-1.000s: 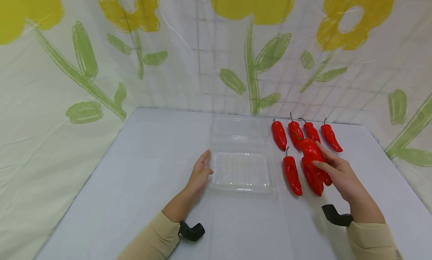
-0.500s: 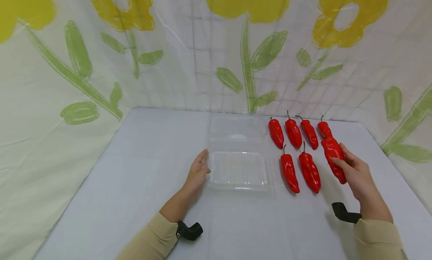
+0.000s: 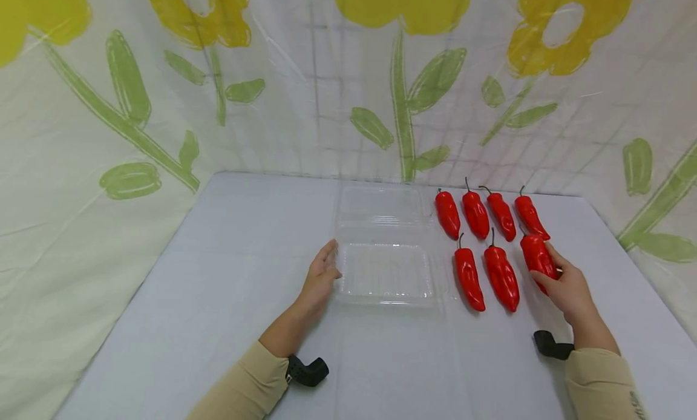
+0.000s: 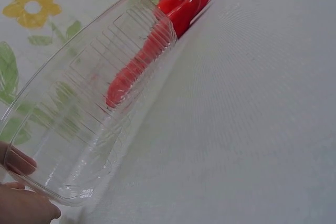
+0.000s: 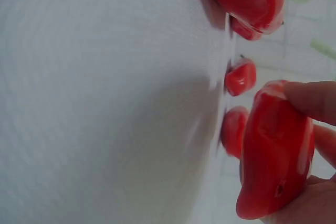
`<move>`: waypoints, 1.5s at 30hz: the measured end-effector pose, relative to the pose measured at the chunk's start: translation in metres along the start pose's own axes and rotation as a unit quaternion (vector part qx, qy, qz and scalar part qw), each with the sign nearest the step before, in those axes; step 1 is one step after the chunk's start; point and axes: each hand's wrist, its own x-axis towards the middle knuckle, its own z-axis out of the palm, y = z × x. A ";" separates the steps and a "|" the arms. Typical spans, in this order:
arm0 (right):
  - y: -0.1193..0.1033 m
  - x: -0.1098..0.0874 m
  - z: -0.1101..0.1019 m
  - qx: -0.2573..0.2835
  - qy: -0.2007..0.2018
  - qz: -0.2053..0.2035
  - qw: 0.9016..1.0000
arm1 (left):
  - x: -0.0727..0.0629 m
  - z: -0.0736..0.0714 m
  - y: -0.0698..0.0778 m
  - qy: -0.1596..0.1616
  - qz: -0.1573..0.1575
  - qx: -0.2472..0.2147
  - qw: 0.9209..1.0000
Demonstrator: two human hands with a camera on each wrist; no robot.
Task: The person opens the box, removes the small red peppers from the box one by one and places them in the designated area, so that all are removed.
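Observation:
A clear plastic clamshell container (image 3: 388, 300) lies opened out on the table, its lid (image 3: 381, 203) towards the back. My left hand (image 3: 317, 282) pinches the container's left rim; in the left wrist view, thumb and fingers sit on either side of that edge. At the right, my right hand (image 3: 570, 292) grips a red pepper (image 3: 536, 252) low over the table, stem pointing away. The right wrist view shows fingers around the held pepper (image 5: 275, 150). Just left of it, two red peppers lie side by side, one nearer (image 3: 501, 278) and one closer to the container (image 3: 469, 279).
Several more red peppers (image 3: 475, 215) form a row behind, near the table's back edge. A curtain (image 3: 294, 105) with painted yellow flowers hangs behind the pale table (image 3: 218, 323). Black wrist mounts (image 3: 308, 371) stick out at both sleeves.
My right hand has carried its pepper rightward from over the front-row peppers, then lowered it beside them, uncovering the last pepper of the back row. The left hand stays at the container.

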 end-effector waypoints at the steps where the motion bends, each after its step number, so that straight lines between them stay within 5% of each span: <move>1: 0.001 0.000 0.000 0.000 -0.004 0.004 1.000 | 0.000 0.000 0.000 0.000 0.000 0.000 1.000; 27: 0.010 0.002 0.002 -0.051 -0.090 0.031 0.994 | -0.001 0.000 -0.002 -0.002 -0.013 -0.006 1.000; 45: 0.008 0.009 0.002 -0.063 -0.102 0.033 0.992 | -0.001 -0.001 -0.002 0.013 -0.016 -0.003 1.000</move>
